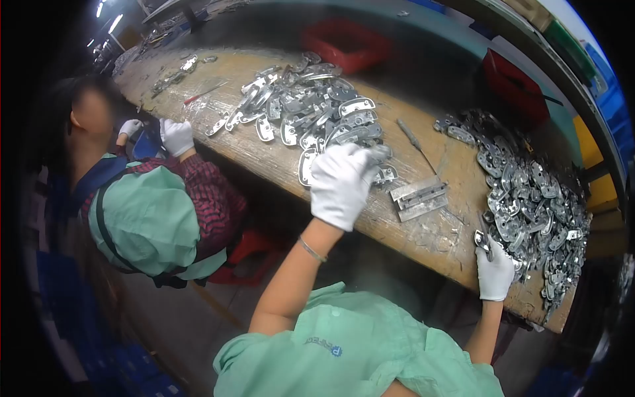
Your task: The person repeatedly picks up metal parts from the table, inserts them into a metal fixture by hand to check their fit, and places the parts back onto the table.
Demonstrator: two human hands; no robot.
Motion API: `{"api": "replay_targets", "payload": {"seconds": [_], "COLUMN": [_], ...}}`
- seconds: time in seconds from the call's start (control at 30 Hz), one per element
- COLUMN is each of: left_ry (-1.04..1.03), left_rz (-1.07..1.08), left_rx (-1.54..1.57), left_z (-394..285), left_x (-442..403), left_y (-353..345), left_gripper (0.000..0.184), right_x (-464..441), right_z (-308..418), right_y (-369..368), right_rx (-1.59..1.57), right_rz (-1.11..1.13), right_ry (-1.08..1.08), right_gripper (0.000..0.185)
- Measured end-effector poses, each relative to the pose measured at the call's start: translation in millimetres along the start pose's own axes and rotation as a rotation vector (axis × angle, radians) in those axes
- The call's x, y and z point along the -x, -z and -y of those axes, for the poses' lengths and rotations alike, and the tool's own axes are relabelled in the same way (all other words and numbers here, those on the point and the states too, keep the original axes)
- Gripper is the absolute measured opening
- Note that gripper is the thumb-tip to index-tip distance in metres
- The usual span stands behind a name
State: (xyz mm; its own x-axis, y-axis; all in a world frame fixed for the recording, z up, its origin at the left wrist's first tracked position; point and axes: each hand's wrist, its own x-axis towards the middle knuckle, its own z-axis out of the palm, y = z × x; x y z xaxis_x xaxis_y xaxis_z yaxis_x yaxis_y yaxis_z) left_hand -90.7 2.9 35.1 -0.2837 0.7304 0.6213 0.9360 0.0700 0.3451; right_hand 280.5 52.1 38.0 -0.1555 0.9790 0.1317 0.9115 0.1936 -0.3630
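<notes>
My left hand [340, 184], in a white glove, is at the near edge of a heap of silvery metal parts [297, 106]. Its fingers are closed around a metal part [377, 155] that shows at the fingertips. At the right, my right hand [496, 270], also gloved, has its fingers wrapped round a small metal piece [482, 241] beside a second heap of metal parts [522, 192]. Between my hands a metal block fixture [420, 198] lies on the wooden table [423, 239]. A thin tool with a dark handle [408, 133] points toward the fixture.
At the left sits a co-worker in a green apron [149, 218], with white-gloved hands [176, 137] at the table edge. A red-handled tool [204, 92] lies in front of them. Red bins [344, 43] stand beyond the table, under a metal frame at the right.
</notes>
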Motion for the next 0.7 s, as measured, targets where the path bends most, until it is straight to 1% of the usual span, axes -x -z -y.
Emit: {"api": "replay_targets", "payload": {"seconds": [0.03, 0.07, 0.1, 0.13, 0.17, 0.23, 0.27, 0.3, 0.37, 0.4, 0.43, 0.5, 0.53, 0.57, 0.63, 0.67, 0.7], "left_ry": [0.044, 0.043, 0.0, -0.04, -0.036, 0.045, 0.035, 0.037, 0.033, 0.035, 0.041, 0.049, 0.058, 0.056, 0.096, 0.119, 0.117], "left_rz": [0.042, 0.033, -0.068, -0.162, -0.161, -0.058, 0.025, 0.027, 0.22, 0.27, 0.318, 0.311, 0.321, 0.318, 0.332, 0.325, 0.324], "left_rx": [0.044, 0.034, -0.074, -0.176, -0.18, -0.112, -0.099, -0.097, -0.164, -0.232, -0.289, -0.298, -0.285, -0.291, -0.29, -0.28, -0.28], "left_z": [6.2, 6.5, 2.7, -0.4, -3.3, -5.4, -1.1, -2.5, -9.7, -8.7, -7.6, -5.6, -5.8, -3.8, -1.4, -1.0, 0.0], "left_x": [-0.2, 2.4, 7.5, 13.7, 18.7, 22.9, 23.1, 19.1, 6.1, 2.0, -2.3, -5.8, -9.0, -10.0, -9.0, -10.1, -10.6], "left_y": [2.5, 2.5, 4.3, 5.6, 6.3, 6.9, 5.6, 5.9, 4.5, -0.5, -4.2, -1.2, 0.2, -0.6, -6.2, -9.4, -12.1], "left_gripper": [0.042, 0.042, 0.058, 0.074, 0.074, 0.088, 0.098, 0.098, 0.105, 0.103, 0.101, 0.099, 0.094, 0.094, 0.092, 0.09, 0.09], "right_x": [2.2, 0.1, -2.0, -3.0, -2.1, -2.2, -1.7, -2.4, -6.7, -6.9, -6.7, -5.4, -5.6, -5.0, -3.8, -4.4, -3.3], "right_z": [-7.1, -16.0, -21.4, -24.4, -25.2, -14.1, -7.2, -7.5, -11.0, -11.4, -10.3, -4.9, -6.6, -9.2, -10.8, -11.8, -13.4], "right_y": [-5.1, -12.5, -17.8, -20.5, -21.5, -18.8, -11.4, -11.0, -11.1, -11.9, -10.3, -6.0, -8.0, -10.8, -12.7, -11.6, -10.5], "right_rx": [-0.011, -0.026, -0.041, -0.031, -0.032, -0.226, -0.088, -0.085, 0.124, 0.117, 0.11, -0.038, -0.04, -0.046, -0.082, -0.082, -0.244], "right_rz": [-0.002, -0.029, -0.056, -0.05, -0.045, -0.152, -0.118, -0.116, -0.035, -0.088, -0.088, -0.053, -0.04, -0.041, -0.121, -0.125, -0.102], "right_ry": [0.008, 0.058, 0.105, 0.073, 0.076, 0.068, 0.035, 0.034, 0.012, 0.059, 0.08, 0.008, 0.005, 0.007, 0.051, 0.053, -0.008], "right_gripper": [0.036, 0.035, 0.034, 0.034, 0.034, 0.027, 0.024, 0.024, 0.021, 0.019, 0.019, 0.018, 0.018, 0.018, 0.017, 0.017, 0.017]}}
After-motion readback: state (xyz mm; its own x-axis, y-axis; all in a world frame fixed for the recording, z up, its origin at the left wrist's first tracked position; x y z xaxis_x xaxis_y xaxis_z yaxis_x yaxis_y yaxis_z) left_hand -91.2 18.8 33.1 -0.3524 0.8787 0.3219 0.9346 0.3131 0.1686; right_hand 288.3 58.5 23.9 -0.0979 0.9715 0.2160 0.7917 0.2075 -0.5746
